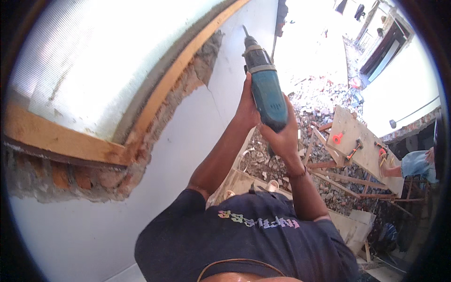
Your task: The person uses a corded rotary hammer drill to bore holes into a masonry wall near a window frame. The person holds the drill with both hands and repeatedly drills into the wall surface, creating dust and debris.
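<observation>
Because the drill (268, 89) is held out at arm's length, its bit (245, 31) could be made to skid along the smooth wall (188, 131) if pressure were applied at a slant; whether the wall is touched by the tip cannot be told. By vibration, the crack (215, 100) could be lengthened and mortar (206, 54) shaken loose. The drill is set between the hands: its left side is clasped by the left hand (247, 107), its rear wrapped by the right hand (283, 135), both closed around it, with some fingers hidden. To the right, tools (354, 149) are carried by a board (345, 123) above rubble (324, 101).
</observation>
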Tool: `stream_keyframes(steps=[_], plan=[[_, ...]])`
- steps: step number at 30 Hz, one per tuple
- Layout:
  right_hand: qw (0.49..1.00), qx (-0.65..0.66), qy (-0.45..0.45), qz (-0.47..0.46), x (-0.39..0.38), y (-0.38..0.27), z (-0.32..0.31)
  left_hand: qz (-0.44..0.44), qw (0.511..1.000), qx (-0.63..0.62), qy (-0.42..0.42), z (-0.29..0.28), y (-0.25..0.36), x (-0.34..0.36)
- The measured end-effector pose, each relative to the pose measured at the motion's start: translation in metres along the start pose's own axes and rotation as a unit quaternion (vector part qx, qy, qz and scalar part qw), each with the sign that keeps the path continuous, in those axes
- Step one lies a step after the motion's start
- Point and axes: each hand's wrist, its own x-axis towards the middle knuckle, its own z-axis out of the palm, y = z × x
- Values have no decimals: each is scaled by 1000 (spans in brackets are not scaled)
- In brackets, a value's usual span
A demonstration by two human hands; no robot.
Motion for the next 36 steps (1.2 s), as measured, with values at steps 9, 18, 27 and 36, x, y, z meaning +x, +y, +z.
stream_keyframes(steps=[9, 18, 27, 36], plan=[[971, 137, -22, 194, -46, 95, 14, -93, 991, 100, -11, -90, 8, -2], [910, 293, 17, 294, -165, 70, -37, -83, 991, -96, -42, -83, -44, -49], [941, 265, -24, 208, -170, 50, -96, -19, 989, -136, -61, -39, -71, -39], [948, 219, -135, 189, -124, 43, -156, 118, 988, -48, 88, 28, -76, -26]])
